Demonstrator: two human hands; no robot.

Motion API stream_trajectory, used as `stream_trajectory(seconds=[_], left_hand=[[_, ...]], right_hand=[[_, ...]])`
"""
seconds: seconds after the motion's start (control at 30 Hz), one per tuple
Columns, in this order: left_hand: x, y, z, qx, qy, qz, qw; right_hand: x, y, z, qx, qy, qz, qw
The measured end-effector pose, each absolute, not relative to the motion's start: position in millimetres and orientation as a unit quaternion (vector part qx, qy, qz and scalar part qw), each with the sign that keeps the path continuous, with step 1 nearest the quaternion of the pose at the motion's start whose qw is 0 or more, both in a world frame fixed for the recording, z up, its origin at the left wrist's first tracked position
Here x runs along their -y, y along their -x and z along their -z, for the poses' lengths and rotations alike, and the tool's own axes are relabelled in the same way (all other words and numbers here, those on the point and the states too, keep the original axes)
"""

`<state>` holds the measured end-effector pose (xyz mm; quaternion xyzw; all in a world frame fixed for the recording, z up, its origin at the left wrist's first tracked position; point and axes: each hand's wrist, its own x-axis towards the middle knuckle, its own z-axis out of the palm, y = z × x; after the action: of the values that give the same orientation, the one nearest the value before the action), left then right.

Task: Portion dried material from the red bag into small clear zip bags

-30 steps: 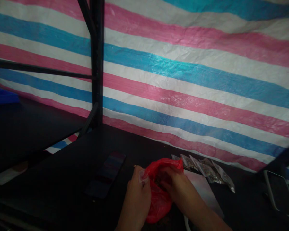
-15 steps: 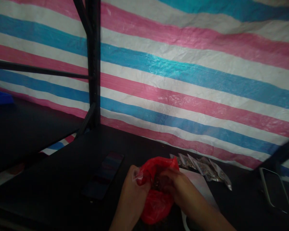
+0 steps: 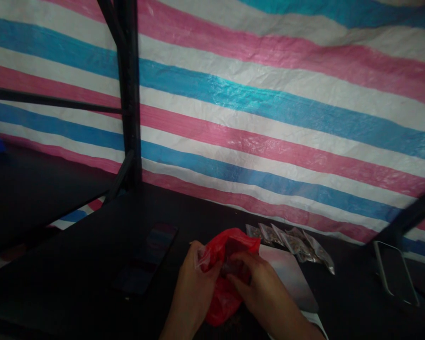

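A red plastic bag (image 3: 226,302) stands with its mouth open toward the top, its inside dark. My left hand (image 3: 194,283) is closed on the near left side of the bag's rim; a bit of clear plastic (image 3: 202,259) shows by its fingers. At the right side of the mouth is my right hand (image 3: 260,278), its thumb and forefinger apart over the opening. Its other fingers are partly hidden in the bag. What lies inside is too dark to make out.
Several small clear bags with brownish contents (image 3: 297,245) lie behind the hands. A grey-white flat sheet (image 3: 290,274) is beside the right hand. One dark phone (image 3: 147,259) lies left, another phone (image 3: 396,274) right. A black post (image 3: 129,94) rises before striped sheeting (image 3: 269,104).
My right thumb and forefinger have spread apart at the bag's mouth, and that hand has dipped slightly. The whole view has shifted a little, so things sit farther left.
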<state>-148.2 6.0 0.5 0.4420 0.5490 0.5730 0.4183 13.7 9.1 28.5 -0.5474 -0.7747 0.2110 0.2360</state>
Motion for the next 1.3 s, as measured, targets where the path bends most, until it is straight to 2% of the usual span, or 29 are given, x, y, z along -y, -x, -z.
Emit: stream_trajectory(seconds=[0.2,0.37,0.57,0.6,0.67,0.8,0.9,1.0,1.13,1.3], left_hand=[[-7.7,157.6,0.4,-0.515,-0.491,-0.54,0.45],[-2.4,154.6,4.9,-0.511,-0.519,-0.518,0.449],[-1.2,145.8,10.7,-0.52,-0.509,-0.529,0.437],[-2.1,145.4,10.9,-0.514,-0.506,-0.535,0.441],[-4.0,145.1,10.7,-0.492,-0.489,-0.557,0.457],[-7.4,145.9,9.0,-0.48,-0.455,-0.578,0.478],[-9.1,147.7,7.4,-0.483,-0.473,-0.557,0.482],[-8.4,150.4,4.3,-0.479,-0.474,-0.545,0.5],[-5.1,152.9,0.1,-0.476,-0.461,-0.541,0.518],[-5.1,153.3,0.8,-0.478,-0.452,-0.56,0.503]], right_hand=[[-9.1,-9.4,-17.2,0.739,0.575,-0.215,0.278],[-5.2,-19.1,-12.6,0.755,0.587,-0.172,0.237],[-6.0,5.8,-76.0,0.802,0.552,-0.058,0.22],[-11.9,20.9,-89.5,0.82,0.535,-0.043,0.199],[-30.4,56.0,-110.1,0.862,0.5,-0.017,0.079],[-77.8,112.5,-118.9,0.878,0.474,-0.038,-0.059],[-98.0,127.4,-109.4,0.868,0.472,-0.056,-0.143],[-101.5,130.2,-99.5,0.858,0.475,-0.067,-0.185],[-98.7,132.3,-95.7,0.853,0.489,-0.072,-0.169],[-84.2,105.3,-117.9,0.862,0.5,-0.055,-0.062]])
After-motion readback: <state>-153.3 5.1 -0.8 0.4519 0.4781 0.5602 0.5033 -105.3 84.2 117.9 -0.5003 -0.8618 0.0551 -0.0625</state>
